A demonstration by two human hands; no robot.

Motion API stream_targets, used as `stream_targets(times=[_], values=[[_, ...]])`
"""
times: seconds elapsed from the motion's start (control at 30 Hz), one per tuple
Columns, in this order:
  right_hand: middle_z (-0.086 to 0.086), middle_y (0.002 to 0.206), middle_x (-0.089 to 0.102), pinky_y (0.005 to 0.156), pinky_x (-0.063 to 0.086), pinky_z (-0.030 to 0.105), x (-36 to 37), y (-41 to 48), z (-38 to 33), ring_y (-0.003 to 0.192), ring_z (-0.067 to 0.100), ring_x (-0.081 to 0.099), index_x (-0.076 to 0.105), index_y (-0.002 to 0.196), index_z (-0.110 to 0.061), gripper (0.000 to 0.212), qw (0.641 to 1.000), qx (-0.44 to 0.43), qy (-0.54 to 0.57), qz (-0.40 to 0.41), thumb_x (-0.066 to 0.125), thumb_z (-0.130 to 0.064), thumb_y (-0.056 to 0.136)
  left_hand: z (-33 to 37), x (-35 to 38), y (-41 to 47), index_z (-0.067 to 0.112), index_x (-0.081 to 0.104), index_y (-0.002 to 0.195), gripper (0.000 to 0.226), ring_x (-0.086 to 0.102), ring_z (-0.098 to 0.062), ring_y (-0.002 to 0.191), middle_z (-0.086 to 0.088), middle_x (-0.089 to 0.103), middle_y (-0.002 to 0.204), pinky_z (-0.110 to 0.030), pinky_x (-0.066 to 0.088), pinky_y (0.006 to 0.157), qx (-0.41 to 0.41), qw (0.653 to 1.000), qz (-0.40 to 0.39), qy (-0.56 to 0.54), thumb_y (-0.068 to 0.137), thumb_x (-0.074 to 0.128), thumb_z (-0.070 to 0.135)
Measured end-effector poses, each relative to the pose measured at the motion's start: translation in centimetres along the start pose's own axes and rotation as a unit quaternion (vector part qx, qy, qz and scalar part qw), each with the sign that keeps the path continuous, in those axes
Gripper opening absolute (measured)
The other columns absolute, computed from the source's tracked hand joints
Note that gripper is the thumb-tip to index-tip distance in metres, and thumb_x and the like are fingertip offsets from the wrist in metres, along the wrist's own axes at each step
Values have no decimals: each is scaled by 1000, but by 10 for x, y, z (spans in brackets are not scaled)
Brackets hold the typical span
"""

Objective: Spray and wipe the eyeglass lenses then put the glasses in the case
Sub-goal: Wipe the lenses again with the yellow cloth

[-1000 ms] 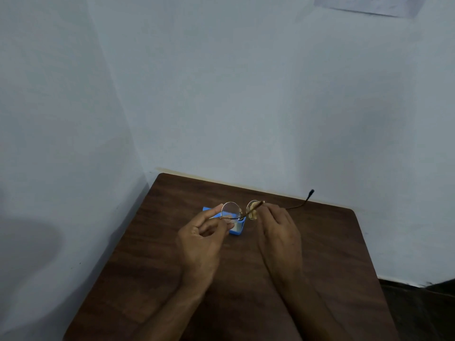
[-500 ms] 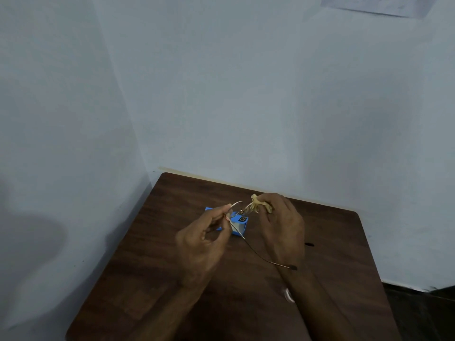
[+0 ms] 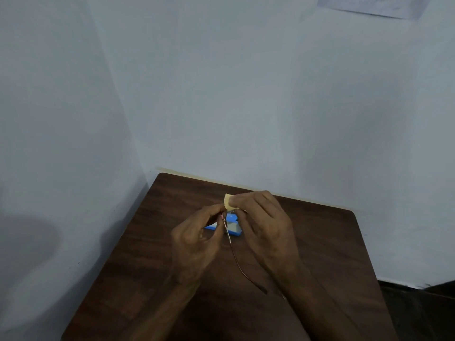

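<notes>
pinching the glasses (image 3: pixel 236 257) at the frame front, left hand (image 3: pixel 197 233) holds them edge-on just above the blue case (image 3: pixel 234 231), temple trailing from the case toward the person; right hand (image 3: pixel 266 232) pinches the yellow cloth (image 3: pixel 229 202) just beyond the case, nearer the lenses.

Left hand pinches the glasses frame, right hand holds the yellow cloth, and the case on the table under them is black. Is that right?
Not quite. The head view shows that the case is blue, not black. The rest stands: the left hand pinches the glasses at the frame, and the right hand holds the yellow cloth, both above the table.
</notes>
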State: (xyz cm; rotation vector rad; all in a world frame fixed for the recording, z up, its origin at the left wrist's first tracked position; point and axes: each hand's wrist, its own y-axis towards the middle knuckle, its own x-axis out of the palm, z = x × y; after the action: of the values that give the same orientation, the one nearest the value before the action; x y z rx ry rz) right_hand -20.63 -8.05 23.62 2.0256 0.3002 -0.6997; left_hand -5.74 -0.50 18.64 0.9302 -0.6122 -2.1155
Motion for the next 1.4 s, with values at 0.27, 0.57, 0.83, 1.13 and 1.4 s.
stream_targets(times=[0.27,0.57,0.83,1.13,1.4], values=[[7,110,73,90,54,31,-9,6,-3,101,19,66,74,111,-5,26,1000,-12,-15,10,64,-25,98,17,-6,9,3,78,111,27,77,-15,93,-9,80,103,-28,63,84,2,999,-8,-45,88,78,16],[-3,109,72,84,57,35,-12,0,12,98,16,66,74,109,-14,16,997,68,-14,-25,65,-20,97,32,-11,11,8,78,114,28,76,-4,96,2,80,106,-10,56,86,-56,994,5,-93,86,80,5],[-1,87,67,60,30,13,-17,14,19,79,12,53,65,98,-14,5,967,219,-94,-88,70,-14,96,33,-4,7,16,77,117,35,76,-1,95,7,80,106,-15,59,85,-130,984,7,-120,85,81,2],[10,90,72,62,55,31,-5,6,2,78,29,67,69,98,-7,42,976,91,-193,-51,94,-4,65,32,10,14,14,79,102,23,79,-10,88,4,82,90,-30,65,77,-352,897,67,-261,82,85,3],[14,109,71,74,62,39,14,-26,15,94,28,69,68,114,-3,54,984,63,-161,-40,95,-15,68,39,20,9,-4,74,107,16,80,-32,85,-20,80,95,-32,67,68,-563,690,89,-446,92,73,1]])
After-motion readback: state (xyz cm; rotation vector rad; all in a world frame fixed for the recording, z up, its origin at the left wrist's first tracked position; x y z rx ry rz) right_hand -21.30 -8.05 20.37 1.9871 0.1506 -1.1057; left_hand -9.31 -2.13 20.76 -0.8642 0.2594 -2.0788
